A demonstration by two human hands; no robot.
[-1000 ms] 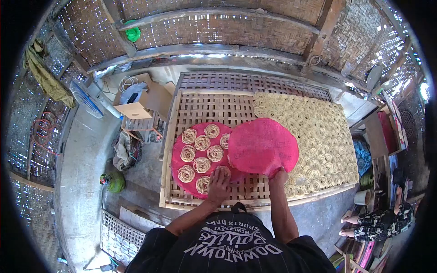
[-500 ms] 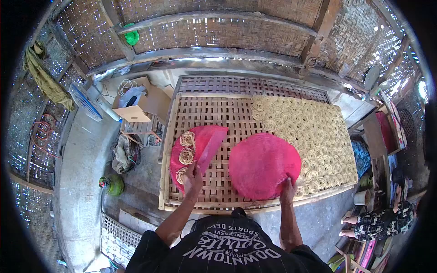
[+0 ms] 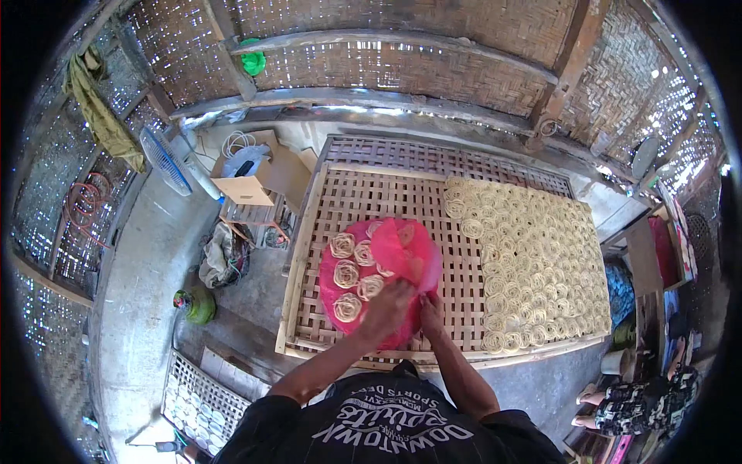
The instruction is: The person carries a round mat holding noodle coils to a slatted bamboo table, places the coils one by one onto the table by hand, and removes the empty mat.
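Observation:
A round pink mesh sheet [image 3: 331, 298] lies on the slatted bamboo rack, with several coiled noodle nests [image 3: 346, 273] on its left part. Over its upper right side, thin pink sheet material [image 3: 406, 249] is bunched up and partly covers some nests. My left hand [image 3: 386, 313], slightly blurred, reaches across the lower middle and pinches the raised pink material. Close beside it, my right hand [image 3: 431, 315] grips pink sheet at the lower right edge. Its fingertips are partly hidden. Whether this is one sheet folded or two layers, I cannot tell.
The bamboo rack [image 3: 309, 321] carries many noodle nests [image 3: 533, 271] in close rows on its right side. To the left stand a fan [image 3: 165, 161], a cardboard box [image 3: 247, 185] and a green gas cylinder [image 3: 199, 305]. Another person's legs [image 3: 634, 406] show at lower right.
The separate round sheet on the right is no longer apart; my right hand has moved left beside my left hand. More nests now show, and pink material is bunched toward the right.

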